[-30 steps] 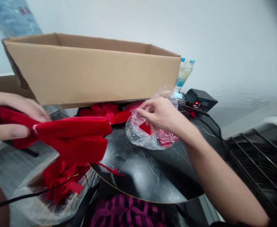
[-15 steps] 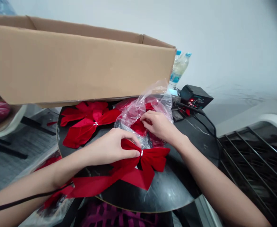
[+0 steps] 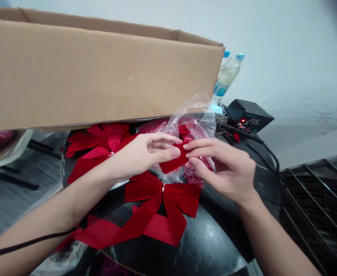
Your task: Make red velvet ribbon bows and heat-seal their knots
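A red velvet ribbon shows at the mouth of the clear plastic bag. My left hand has its thumb and fingers closed on the left part of this ribbon. On its right edge are the bunched fingertips of my right hand, thumb just below them. Nearer me, a red velvet bow lies on the round black table, its middle bound with a silvery tie; neither hand holds it. Another red bow lies at the left, partly behind my left hand and wrist.
A large open cardboard box stands along the back. Right of it are plastic bottles and a black control box with a red light and cables. A dark metal rack stands at the right, beyond the round black table.
My left hand has let go of the front bow's middle and moved up to the ribbon at the bag. My right hand has shifted right and turned. The bow now lies spread flatter.
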`<state>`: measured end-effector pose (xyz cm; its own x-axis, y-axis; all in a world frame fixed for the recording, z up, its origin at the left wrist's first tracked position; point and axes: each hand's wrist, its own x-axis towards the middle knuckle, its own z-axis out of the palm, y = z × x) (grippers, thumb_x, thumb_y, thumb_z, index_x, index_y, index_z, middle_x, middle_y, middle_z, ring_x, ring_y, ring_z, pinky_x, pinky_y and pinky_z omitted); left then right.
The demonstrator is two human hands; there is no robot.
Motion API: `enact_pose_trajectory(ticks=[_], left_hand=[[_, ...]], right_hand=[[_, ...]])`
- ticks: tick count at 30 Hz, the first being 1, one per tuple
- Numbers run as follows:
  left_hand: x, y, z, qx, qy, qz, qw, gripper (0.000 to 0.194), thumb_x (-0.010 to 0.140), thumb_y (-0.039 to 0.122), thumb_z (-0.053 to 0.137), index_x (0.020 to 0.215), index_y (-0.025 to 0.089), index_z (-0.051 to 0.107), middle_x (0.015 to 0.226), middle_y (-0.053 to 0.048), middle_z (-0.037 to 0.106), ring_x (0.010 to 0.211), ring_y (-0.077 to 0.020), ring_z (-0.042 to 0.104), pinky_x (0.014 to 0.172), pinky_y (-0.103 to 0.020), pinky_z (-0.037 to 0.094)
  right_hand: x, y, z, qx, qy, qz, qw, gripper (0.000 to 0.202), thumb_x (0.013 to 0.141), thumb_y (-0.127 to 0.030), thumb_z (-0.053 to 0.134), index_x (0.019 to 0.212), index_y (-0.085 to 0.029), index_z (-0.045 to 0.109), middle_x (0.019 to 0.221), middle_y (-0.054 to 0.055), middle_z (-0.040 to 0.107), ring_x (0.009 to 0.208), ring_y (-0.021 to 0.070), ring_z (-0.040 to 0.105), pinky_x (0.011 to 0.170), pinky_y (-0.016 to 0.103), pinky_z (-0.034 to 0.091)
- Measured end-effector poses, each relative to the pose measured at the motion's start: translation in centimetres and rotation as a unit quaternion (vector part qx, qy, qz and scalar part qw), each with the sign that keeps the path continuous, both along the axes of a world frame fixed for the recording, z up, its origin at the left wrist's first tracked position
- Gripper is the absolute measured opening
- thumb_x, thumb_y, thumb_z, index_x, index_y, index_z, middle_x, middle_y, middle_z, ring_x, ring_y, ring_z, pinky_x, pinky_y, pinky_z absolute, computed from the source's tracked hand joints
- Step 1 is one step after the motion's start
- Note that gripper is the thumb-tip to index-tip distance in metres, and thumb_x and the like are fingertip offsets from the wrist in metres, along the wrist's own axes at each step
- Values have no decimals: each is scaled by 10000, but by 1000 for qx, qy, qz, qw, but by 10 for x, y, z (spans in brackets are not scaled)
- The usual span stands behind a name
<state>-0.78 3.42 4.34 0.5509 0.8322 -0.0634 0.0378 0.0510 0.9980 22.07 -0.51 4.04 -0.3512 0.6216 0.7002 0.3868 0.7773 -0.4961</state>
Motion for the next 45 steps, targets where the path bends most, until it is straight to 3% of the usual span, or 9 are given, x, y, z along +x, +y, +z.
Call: enact_pose_trajectory(ticks=[4, 7, 11, 14, 20, 25, 29, 39, 45], left_hand=[[-2, 2, -14, 25, -37, 68, 997, 219, 742, 260, 922, 919, 203, 806, 844, 5, 773, 801, -101, 723, 753, -152, 574], [-5, -3, -14, 75, 4, 81, 994, 153, 770, 237, 896, 896, 201, 817, 795, 4, 772, 716, -101, 705, 645, -153, 545], [-5, -8, -13, 187, 29, 66, 980, 71, 854, 254, 826, 865, 186, 811, 840, -20, 768, 746, -128, 712, 666, -202, 548], [-6, -7, -14, 222, 16, 69, 972, 166, 803, 289, 874, 934, 201, 822, 884, -24, 736, 807, -139, 681, 735, -228, 552], [-14, -8, -15, 120, -4, -8, 993, 314, 901, 267, 784, 1213, 293, 807, 748, -8, 782, 568, -122, 677, 565, -220, 564], [-12, -10, -16, 219, -62, 36, 973, 263, 840, 93, 799, 1036, 258, 859, 1003, -34, 841, 885, -182, 799, 785, -218, 640], [-8, -13, -15, 239, -17, 91, 967, 195, 726, 158, 912, 898, 235, 861, 888, -13, 840, 777, -173, 788, 726, -220, 647], [1, -22, -11, 209, 15, 203, 957, 123, 783, 211, 876, 902, 231, 852, 847, 0, 834, 695, -165, 785, 646, -233, 665], [-2, -21, -17, 233, 36, 160, 959, 146, 806, 219, 864, 944, 267, 857, 847, 20, 832, 672, -136, 767, 600, -191, 623]], right_hand=[[-1, 3, -10, -20, 29, 2, 999, 277, 884, -13, 730, 1055, -227, 776, 1089, 51, 770, 1018, 187, 730, 927, 341, 599], [-2, 2, -9, -128, 75, -19, 989, 491, 870, -102, 787, 1311, -293, 689, 1298, 54, 667, 976, 178, 709, 828, 326, 620], [-5, -3, -4, -261, -14, -35, 965, 310, 914, -239, 770, 1219, -268, 726, 774, -38, 626, 587, 97, 526, 500, 225, 461], [-7, -8, -3, -225, -15, -55, 973, 119, 959, -190, 701, 1017, -269, 767, 620, -74, 582, 508, 72, 485, 472, 205, 410], [-5, -8, -11, -142, 63, 20, 988, 329, 916, -29, 681, 1097, -291, 763, 940, -45, 789, 718, 97, 735, 695, 198, 591], [-7, -1, -17, -81, 65, 15, 994, 407, 817, 25, 727, 1109, -258, 756, 1121, 7, 774, 1017, 163, 731, 931, 271, 578], [-7, -1, -17, -58, 76, -14, 995, 267, 811, -75, 836, 999, -254, 771, 1044, 23, 776, 960, 187, 732, 880, 317, 594], [-16, -5, -17, -167, 136, -97, 972, 223, 873, -196, 823, 1064, -264, 731, 919, -5, 763, 695, 122, 700, 583, 220, 584], [-9, -1, -9, -238, 65, -30, 969, 327, 896, -286, 810, 1213, -258, 736, 1097, 34, 787, 949, 186, 751, 777, 275, 615]])
